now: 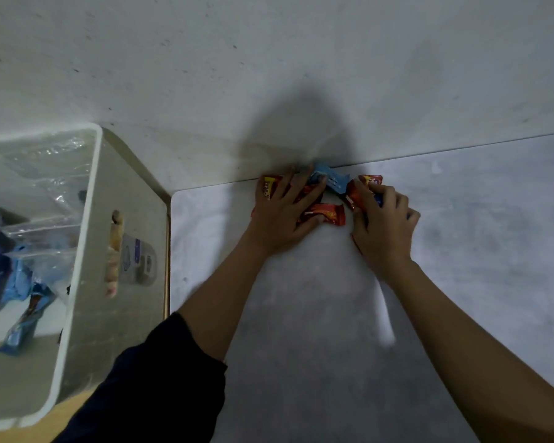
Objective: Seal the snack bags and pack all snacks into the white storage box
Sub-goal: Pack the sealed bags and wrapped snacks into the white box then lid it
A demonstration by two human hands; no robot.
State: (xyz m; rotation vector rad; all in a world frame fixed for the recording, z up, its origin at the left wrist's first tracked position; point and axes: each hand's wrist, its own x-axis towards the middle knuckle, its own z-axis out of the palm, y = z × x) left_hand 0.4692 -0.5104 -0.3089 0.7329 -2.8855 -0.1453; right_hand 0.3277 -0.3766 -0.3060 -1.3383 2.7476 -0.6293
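Several small snack packets lie in a cluster at the far edge of the white table (461, 251), against the wall. My left hand (282, 212) lies spread flat over red packets (328, 214), its fingertips touching a blue packet (333, 180). My right hand (381, 222) curls its fingers around another red packet (362, 190), with a bit of blue wrapper showing under the fingers. The white storage box (77, 251) stands at the left, holding clear plastic bags and blue-wrapped snacks (23, 282).
A label and a slot handle show on the box's side wall (135, 260). The box rests on a wooden surface (74, 407) left of the table. A grey wall (269, 59) rises directly behind the table.
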